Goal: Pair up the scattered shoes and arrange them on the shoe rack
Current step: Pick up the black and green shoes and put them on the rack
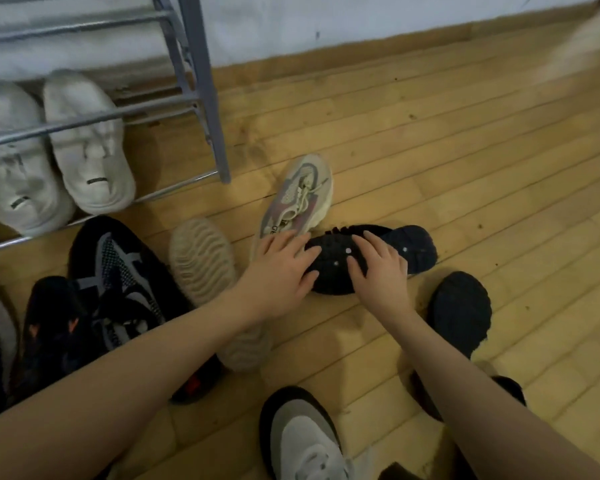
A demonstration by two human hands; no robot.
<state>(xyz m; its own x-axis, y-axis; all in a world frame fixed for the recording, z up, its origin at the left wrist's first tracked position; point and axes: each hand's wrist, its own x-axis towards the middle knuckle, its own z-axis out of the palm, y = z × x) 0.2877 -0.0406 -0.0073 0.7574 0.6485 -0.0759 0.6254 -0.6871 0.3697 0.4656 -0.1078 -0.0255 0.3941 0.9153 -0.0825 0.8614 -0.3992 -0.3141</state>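
A black shoe [413,249] lies sole up on the wooden floor at centre. My left hand [281,271] rests on its near end with spread fingers, also touching the heel of a beige and pink sneaker [302,195]. My right hand [378,268] lies flat on the black sole. A second black shoe [461,310] sits just right of my right wrist. A white pair [87,147] stands on the lowest bars of the grey metal shoe rack [201,84] at the upper left.
Left of my arm lie a beige shoe sole up [201,261], a black and grey sneaker [125,271] and a dark shoe with orange marks [56,327]. A white and black sneaker [305,441] lies at the bottom. A white wall runs along the back.
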